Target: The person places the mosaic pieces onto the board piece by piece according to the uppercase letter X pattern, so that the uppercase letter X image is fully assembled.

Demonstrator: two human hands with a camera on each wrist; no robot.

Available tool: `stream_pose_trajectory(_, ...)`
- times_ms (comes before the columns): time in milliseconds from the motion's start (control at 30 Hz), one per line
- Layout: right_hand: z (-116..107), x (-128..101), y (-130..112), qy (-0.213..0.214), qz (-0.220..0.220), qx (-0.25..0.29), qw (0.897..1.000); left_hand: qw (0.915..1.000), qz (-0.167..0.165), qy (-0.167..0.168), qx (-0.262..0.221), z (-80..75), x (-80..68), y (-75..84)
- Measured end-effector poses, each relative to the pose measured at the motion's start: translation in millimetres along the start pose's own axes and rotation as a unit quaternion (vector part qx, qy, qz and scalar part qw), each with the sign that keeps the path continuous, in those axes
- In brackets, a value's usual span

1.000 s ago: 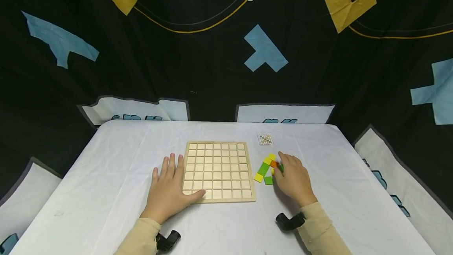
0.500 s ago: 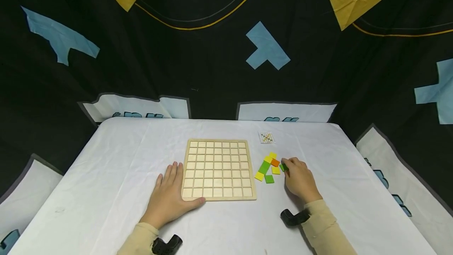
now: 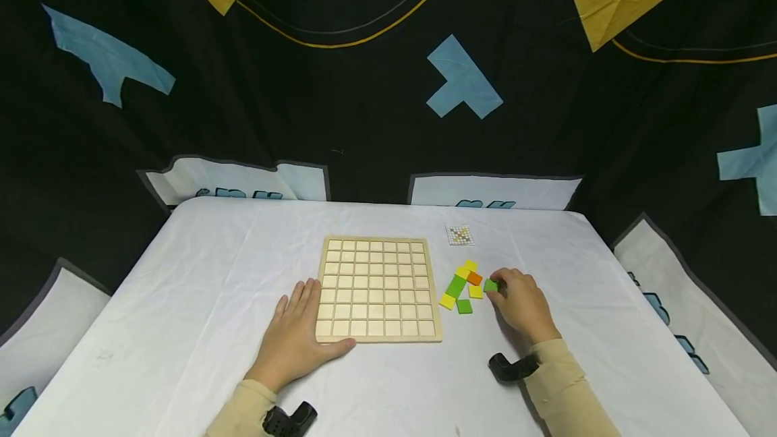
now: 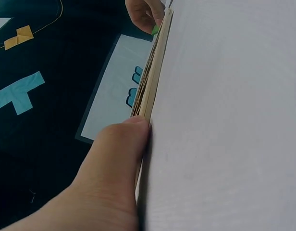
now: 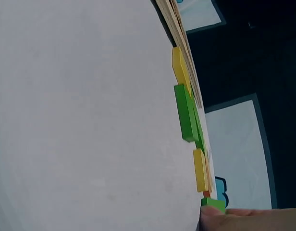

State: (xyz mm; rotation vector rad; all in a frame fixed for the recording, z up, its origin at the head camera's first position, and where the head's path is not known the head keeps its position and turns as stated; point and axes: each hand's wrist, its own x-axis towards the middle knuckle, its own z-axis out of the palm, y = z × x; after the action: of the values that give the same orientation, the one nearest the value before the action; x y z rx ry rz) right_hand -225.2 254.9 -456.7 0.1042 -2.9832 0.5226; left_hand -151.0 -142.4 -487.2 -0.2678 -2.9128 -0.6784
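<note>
Green, flat square tile point(image 3: 491, 285), pinched between the thumb and fingers of our right hand point(image 3: 524, 303), is to the right of the pale wooden grid board point(image 3: 379, 290), with a yellow square tile point(image 3: 475, 292) and an orange tile point(image 3: 475, 278) between them. Our left hand point(image 3: 297, 336) has its fingers straight along the board's left edge, thumb spread to its near edge. We judge that a slack pinch could drop the green tile, a low sweep boardward could scatter its neighbours, and uneven left-hand pressure could skew the board.
</note>
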Motion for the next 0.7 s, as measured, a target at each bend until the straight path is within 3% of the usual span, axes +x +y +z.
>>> stream_pose_trajectory(167, -3.7, 4.7, -0.4, -0.006, 0.017, 0.040, 0.999, 1.0000, 0.000, -0.001, -0.001, -0.4, 0.7, -0.4)
stream_pose_trajectory(333, -4.4, 10.6, -12.1, 0.014, 0.037, 0.068, 0.997, 1.0000, 0.000, -0.001, -0.001, -1.1, 0.4, 0.6)
stream_pose_trajectory(700, 14.2, 41.1, -78.0, -0.001, -0.004, 0.149, 0.989, 0.9999, 0.002, 0.000, 0.010, -0.3, -1.9, 0.1)
